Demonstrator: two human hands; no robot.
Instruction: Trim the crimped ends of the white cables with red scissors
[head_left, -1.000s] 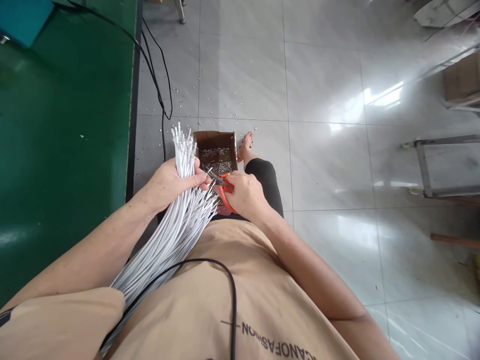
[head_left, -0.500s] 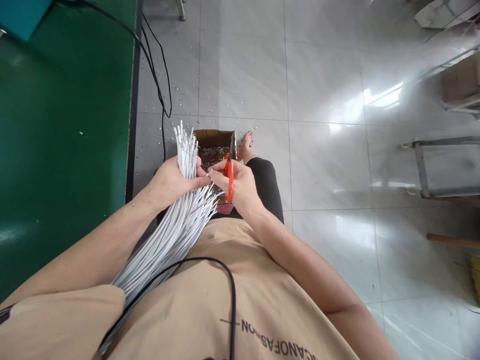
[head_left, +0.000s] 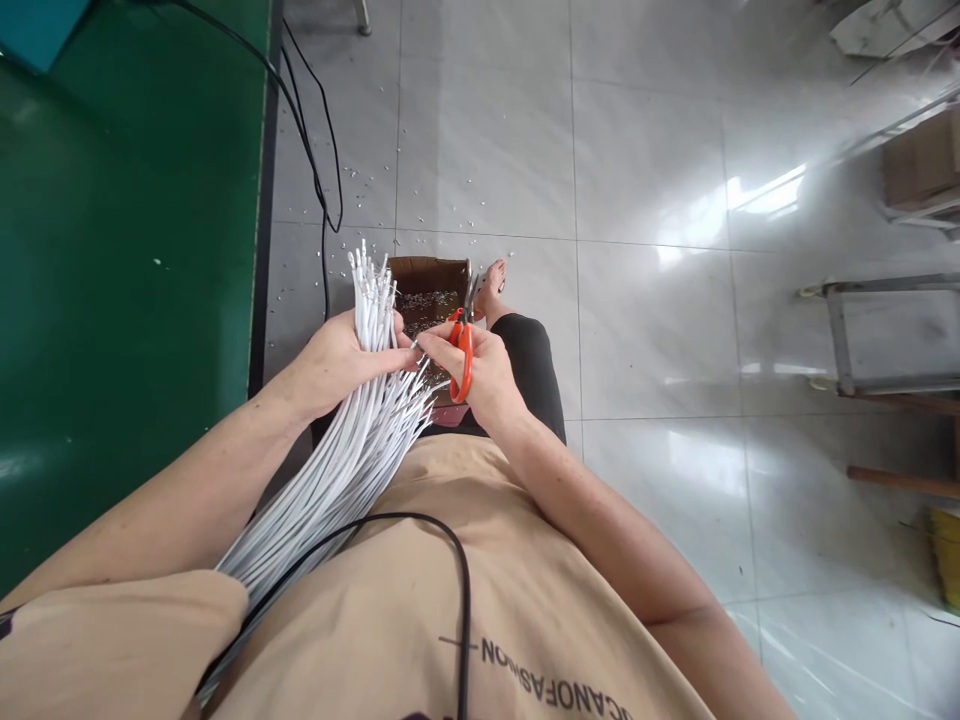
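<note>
A thick bundle of white wires [head_left: 352,440] runs from beside my body up through my left hand [head_left: 341,360], which is closed around it. Some wire ends stand up above that hand; many others fan out below it toward the right. My right hand [head_left: 480,365] carries orange-handled scissors [head_left: 465,365], their blades pointing away from me. Its thumb and forefinger pinch the tip of one wire right at my left thumb. Below both hands sits an open cardboard box [head_left: 427,268] with small bits scattered inside.
A green-topped table [head_left: 135,250] lies along my left. Black cables [head_left: 311,150] hang over its edge to the tiled floor [head_left: 645,160], where small white scraps are strewn. My foot [head_left: 493,277] is beside the box. A metal frame [head_left: 840,330] stands at the right.
The scissors have swung slightly in my right hand, so their blades now show more clearly and lean right. Both hands remain nearly in place, still close together at the wire.
</note>
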